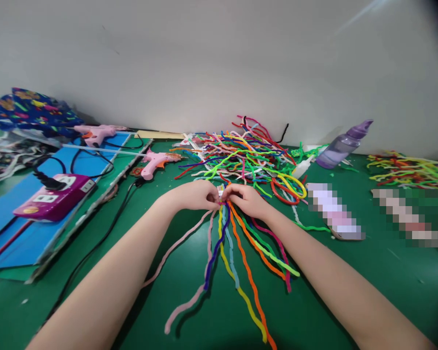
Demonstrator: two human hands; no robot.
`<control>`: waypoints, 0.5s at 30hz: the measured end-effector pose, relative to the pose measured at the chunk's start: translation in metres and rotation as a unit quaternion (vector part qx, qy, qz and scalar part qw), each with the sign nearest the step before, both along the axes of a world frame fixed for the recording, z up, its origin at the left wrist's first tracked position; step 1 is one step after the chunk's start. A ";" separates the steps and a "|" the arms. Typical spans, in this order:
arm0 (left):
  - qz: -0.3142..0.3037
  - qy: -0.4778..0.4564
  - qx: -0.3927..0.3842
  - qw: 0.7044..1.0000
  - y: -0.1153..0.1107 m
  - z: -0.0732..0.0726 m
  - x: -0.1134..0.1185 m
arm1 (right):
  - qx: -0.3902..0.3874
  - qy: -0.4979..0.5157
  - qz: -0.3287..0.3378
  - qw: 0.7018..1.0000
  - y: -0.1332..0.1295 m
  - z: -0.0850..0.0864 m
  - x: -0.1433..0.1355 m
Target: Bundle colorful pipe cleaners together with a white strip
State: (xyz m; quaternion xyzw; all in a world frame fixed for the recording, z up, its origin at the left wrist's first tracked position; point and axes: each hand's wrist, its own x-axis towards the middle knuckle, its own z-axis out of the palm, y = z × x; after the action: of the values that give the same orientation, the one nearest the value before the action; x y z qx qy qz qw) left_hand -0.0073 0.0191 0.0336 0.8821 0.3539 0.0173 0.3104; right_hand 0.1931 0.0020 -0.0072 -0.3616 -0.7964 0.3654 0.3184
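My left hand (204,194) and my right hand (246,198) meet in the middle of the head view, fingers pinched on the gathered ends of a bunch of pipe cleaners (237,233). From the pinch the stems fan out over the table toward me: pink, dark blue, yellow, light blue, orange, green and magenta, wavy along their length. A small white piece (221,192) shows between the fingertips; its kind is unclear. Just beyond my hands lies a tangled heap of loose pipe cleaners (241,150) in many colours.
Two pink glue guns (155,163) lie at the left, near a purple power strip (56,197) on a blue board (18,243). Black cables cross the green table (105,311). A purple bottle (341,146), a pixelated phone-like slab (334,211) and more pipe cleaners (409,167) are at the right.
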 end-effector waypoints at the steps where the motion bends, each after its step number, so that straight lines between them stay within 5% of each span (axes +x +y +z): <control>1: -0.002 -0.002 0.007 1.000 0.000 -0.001 0.000 | -0.002 0.000 -0.001 1.000 0.000 0.000 0.000; 15: 0.022 -0.005 0.069 0.997 0.002 -0.002 0.002 | 0.027 -0.035 0.012 0.999 -0.004 0.000 -0.001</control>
State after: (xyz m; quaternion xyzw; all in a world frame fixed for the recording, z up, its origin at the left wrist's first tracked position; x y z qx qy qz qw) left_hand -0.0052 0.0208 0.0321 0.8935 0.3695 0.0530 0.2498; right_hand 0.1925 -0.0024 -0.0071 -0.3558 -0.8210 0.3346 0.2956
